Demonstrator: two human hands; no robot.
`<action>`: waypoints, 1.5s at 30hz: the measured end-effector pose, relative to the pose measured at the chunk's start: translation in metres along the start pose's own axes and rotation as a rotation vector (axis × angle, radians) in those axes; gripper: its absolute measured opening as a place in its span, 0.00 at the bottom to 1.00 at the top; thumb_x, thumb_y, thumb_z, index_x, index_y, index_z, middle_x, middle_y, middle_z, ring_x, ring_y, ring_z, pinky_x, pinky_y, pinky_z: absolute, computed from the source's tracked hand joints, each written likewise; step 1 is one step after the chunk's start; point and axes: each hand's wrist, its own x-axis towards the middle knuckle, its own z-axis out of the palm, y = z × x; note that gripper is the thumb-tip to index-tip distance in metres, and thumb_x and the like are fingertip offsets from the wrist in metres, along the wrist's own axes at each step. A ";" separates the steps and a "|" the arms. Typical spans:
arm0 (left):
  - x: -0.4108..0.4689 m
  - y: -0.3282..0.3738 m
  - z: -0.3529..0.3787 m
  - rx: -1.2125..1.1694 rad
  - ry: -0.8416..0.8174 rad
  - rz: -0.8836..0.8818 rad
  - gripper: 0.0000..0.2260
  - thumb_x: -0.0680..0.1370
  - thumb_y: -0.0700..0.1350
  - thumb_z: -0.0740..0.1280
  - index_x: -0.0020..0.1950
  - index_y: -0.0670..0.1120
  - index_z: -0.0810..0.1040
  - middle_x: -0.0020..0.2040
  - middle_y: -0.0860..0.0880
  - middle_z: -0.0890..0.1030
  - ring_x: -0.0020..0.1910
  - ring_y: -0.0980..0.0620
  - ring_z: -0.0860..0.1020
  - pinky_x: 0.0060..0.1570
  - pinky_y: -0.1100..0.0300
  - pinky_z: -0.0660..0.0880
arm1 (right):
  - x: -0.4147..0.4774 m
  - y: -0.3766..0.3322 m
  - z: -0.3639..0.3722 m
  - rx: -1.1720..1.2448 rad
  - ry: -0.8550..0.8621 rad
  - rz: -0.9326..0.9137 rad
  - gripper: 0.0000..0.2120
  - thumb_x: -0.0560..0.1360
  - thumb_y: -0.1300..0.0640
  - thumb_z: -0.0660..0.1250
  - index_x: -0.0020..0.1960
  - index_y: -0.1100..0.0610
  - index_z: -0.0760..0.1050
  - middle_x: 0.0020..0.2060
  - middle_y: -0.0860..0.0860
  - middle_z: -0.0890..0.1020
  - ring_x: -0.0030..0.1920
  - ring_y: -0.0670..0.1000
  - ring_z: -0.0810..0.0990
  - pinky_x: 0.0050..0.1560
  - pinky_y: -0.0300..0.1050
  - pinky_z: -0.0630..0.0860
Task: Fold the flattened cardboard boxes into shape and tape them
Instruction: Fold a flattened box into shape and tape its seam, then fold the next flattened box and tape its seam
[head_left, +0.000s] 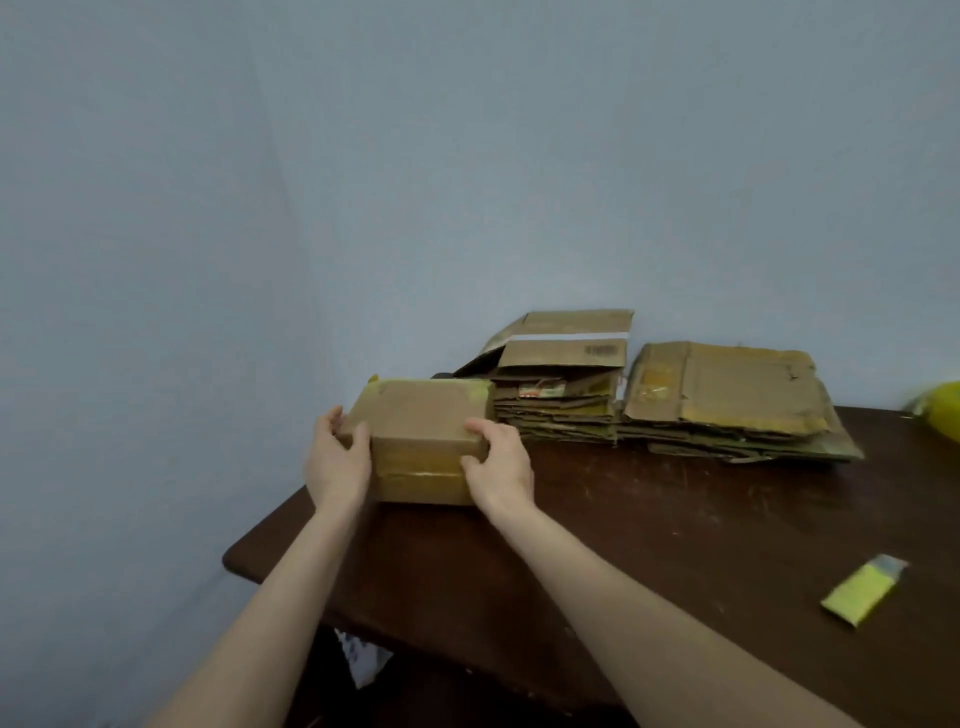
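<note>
A closed brown cardboard box (423, 421) with yellowish tape along its seams sits at the far left of the dark wooden table (675, 545). My left hand (337, 460) grips its left end and my right hand (498, 465) grips its right front corner. Behind it lie two piles of flattened cardboard boxes: one (563, 395) with an open box leaning against the wall on top, and a wider pile (727, 405) to the right.
A small yellow-green packet (862, 590) lies on the table at the right. A yellow object (943, 410) shows at the right edge. Pale blue walls meet in a corner behind the table. The table's left edge is just under the box.
</note>
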 end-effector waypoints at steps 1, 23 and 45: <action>0.009 -0.009 0.003 0.058 -0.020 -0.008 0.19 0.80 0.45 0.61 0.71 0.47 0.68 0.69 0.46 0.71 0.66 0.45 0.71 0.64 0.49 0.68 | 0.002 0.001 0.011 -0.021 -0.042 0.005 0.21 0.79 0.59 0.63 0.70 0.47 0.69 0.67 0.46 0.68 0.62 0.51 0.74 0.52 0.38 0.66; -0.018 0.098 0.161 0.239 -0.361 0.380 0.19 0.80 0.47 0.61 0.71 0.49 0.68 0.75 0.48 0.60 0.74 0.47 0.60 0.67 0.51 0.68 | 0.122 0.052 -0.135 0.146 0.507 0.231 0.19 0.77 0.50 0.66 0.64 0.56 0.69 0.62 0.53 0.73 0.56 0.55 0.77 0.55 0.50 0.75; -0.004 0.153 0.150 -0.133 -0.079 0.299 0.22 0.79 0.47 0.62 0.73 0.46 0.63 0.71 0.48 0.66 0.67 0.48 0.69 0.65 0.51 0.67 | 0.104 0.072 -0.215 0.739 0.387 0.253 0.05 0.79 0.61 0.65 0.50 0.53 0.78 0.45 0.48 0.83 0.42 0.46 0.81 0.41 0.41 0.79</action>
